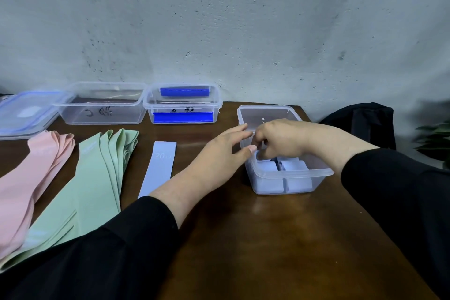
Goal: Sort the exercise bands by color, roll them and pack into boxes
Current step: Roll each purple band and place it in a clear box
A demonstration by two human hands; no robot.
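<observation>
Blue band (158,168) marked "20 LB"

A dark brown wooden desk (280,238) is set against a pale grey, speckled wall (243,19). A black bag (360,122) is seen beyond the desk's far right corner, near the wall. Green leaves of a plant (435,141) are glimpsed, blurred, at the right edge.

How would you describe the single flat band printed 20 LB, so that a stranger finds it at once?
Start at the brown table, left of the clear box the hands work in. The pale blue band lies flat beside the green bands; unlike them, it lies alone.
</observation>
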